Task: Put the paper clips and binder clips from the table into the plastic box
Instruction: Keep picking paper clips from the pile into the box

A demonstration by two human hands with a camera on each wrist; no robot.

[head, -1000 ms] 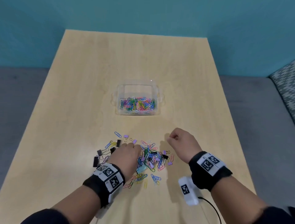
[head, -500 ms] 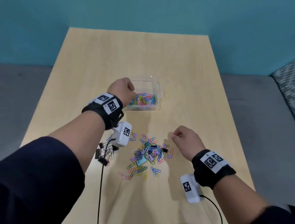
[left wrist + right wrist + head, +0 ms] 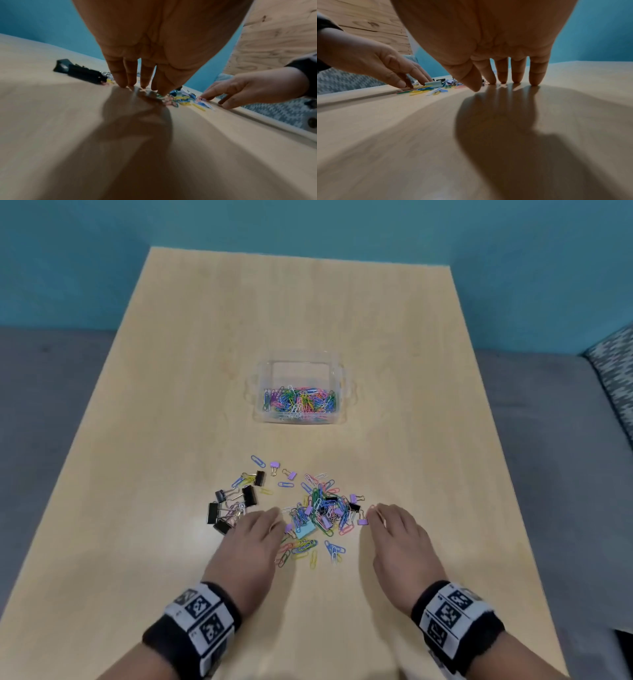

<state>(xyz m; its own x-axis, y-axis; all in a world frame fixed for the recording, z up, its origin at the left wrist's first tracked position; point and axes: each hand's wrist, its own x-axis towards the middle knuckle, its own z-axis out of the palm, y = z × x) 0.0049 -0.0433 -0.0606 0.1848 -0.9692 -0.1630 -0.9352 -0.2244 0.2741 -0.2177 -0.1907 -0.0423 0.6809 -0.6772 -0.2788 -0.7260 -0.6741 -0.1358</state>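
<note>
A heap of coloured paper clips (image 3: 322,515) and small binder clips lies on the wooden table (image 3: 411,371). Black binder clips (image 3: 233,505) sit at its left. My left hand (image 3: 255,534) is flat on the table at the heap's left edge, fingers straight, fingertips (image 3: 122,84) touching the wood. On the heap's right edge my right hand (image 3: 394,529) rests open, fingertips (image 3: 534,83) on the table beside a purple binder clip (image 3: 362,522). Farther back the clear plastic box (image 3: 337,364) holds many paper clips. A light blue binder clip (image 3: 435,83) shows in the right wrist view.
The table's right edge (image 3: 507,474) runs close to my right hand. Beyond it lie a grey surface and a patterned cushion (image 3: 613,371). A teal wall (image 3: 308,224) stands behind the table. Bare wood stretches between the heap and the box.
My left hand has come back from over the box and now lies flat beside the heap. The right hand, curled into a fist before, has straightened and lowered onto the table.
</note>
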